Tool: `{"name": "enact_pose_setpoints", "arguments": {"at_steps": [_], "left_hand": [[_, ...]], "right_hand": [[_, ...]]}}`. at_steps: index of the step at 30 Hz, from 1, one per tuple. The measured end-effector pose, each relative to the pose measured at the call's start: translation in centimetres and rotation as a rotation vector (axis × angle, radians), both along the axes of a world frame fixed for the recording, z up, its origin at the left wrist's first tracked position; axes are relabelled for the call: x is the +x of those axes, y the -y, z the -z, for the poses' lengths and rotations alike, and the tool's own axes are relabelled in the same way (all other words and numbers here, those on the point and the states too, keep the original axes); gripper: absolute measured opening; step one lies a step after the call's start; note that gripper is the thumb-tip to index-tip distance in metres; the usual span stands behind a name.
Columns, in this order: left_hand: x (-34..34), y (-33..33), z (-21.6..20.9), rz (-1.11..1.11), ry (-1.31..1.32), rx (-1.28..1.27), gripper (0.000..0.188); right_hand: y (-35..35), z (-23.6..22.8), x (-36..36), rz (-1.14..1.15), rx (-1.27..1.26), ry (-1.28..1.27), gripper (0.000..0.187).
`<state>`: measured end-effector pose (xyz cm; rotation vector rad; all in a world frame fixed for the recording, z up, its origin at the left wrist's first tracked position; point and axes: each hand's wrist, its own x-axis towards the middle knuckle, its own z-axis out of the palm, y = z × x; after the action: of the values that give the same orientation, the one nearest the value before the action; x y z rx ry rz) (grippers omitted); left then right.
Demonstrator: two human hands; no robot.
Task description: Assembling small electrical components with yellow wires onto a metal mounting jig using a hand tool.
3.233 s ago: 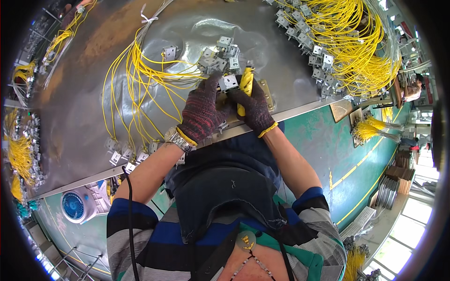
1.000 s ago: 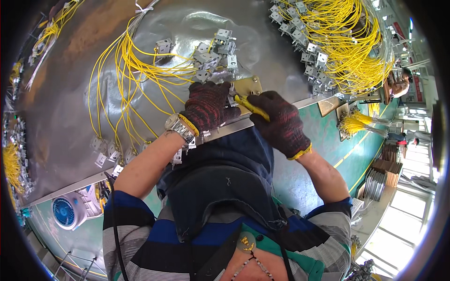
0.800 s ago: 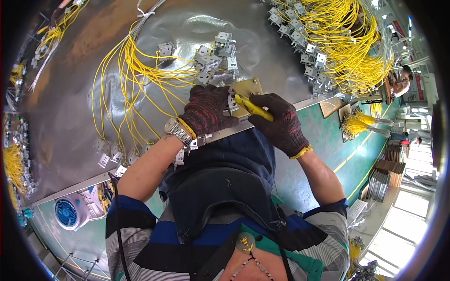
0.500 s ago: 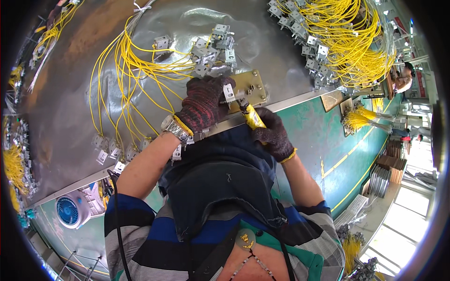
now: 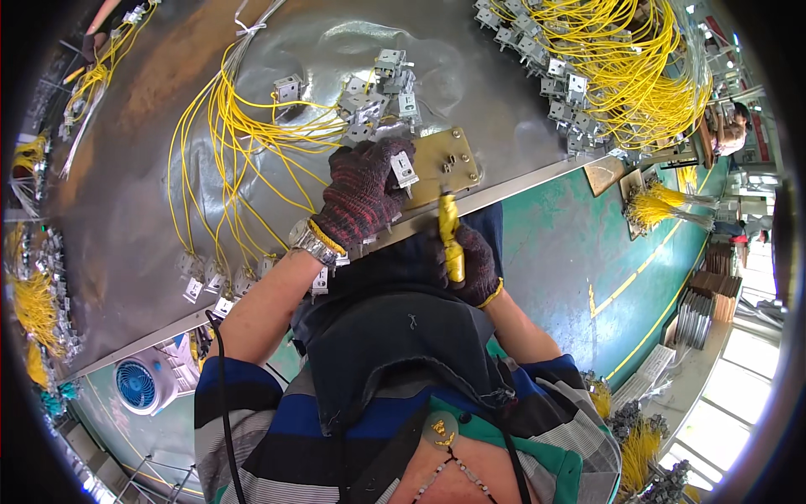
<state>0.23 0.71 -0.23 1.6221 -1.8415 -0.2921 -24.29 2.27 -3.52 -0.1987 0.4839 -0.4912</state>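
Note:
My left hand (image 5: 365, 191), in a dark red-and-black knit glove, pinches a small silver metal bracket (image 5: 404, 170) beside a brass-coloured plate (image 5: 434, 145). This plate, with bolts and short pins, sits at the table's near edge. In my gloved right hand (image 5: 477, 267) is a yellow-handled hand tool (image 5: 452, 244); its kind is unclear, and its narrow end points away from me, apart from the bracket. Yellow cables (image 5: 243, 139) run across the table left of my left hand. Beyond it lies a pile of silver brackets (image 5: 365, 105).
Large bundles of yellow cables (image 5: 638, 76) with metal brackets cover the far right of the metal table (image 5: 126, 218). More brackets (image 5: 214, 277) lie along its near left edge. Below stands a blue-and-white fan (image 5: 138, 384). Another person (image 5: 730, 134) is at the far right.
My right hand has drawn the tool back from the bracket toward me and turned it more upright. The bracket in my left hand has shifted slightly left and tilted.

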Motion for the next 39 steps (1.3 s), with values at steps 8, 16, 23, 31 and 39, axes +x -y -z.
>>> {"name": "enact_pose_setpoints", "arguments": {"at_steps": [8, 16, 23, 31, 39], "left_hand": [[1.5, -2.2, -5.8, 0.135, 0.219, 0.483, 0.068], [4.6, -5.5, -6.4, 0.277, 0.322, 0.858, 0.070], [4.6, -6.5, -4.4, -0.056, 0.214, 0.502, 0.068], [4.8, -2.6, -3.7, -0.338, 0.118, 0.687, 0.107], [4.2, -2.0, -4.1, -0.356, 0.175, 0.722, 0.085]], "right_hand": [[7.2, -7.7, 9.5, -0.026, -1.078, -0.815, 0.037], [16.0, -2.7, 14.2, 0.042, -1.487, -1.046, 0.055], [19.4, -2.4, 14.9, -0.058, -1.536, -1.080, 0.063], [14.9, -4.2, 11.0, -0.161, -1.520, -0.940, 0.048], [7.4, -4.6, 5.1, -0.247, -1.043, -0.771, 0.037]]}}
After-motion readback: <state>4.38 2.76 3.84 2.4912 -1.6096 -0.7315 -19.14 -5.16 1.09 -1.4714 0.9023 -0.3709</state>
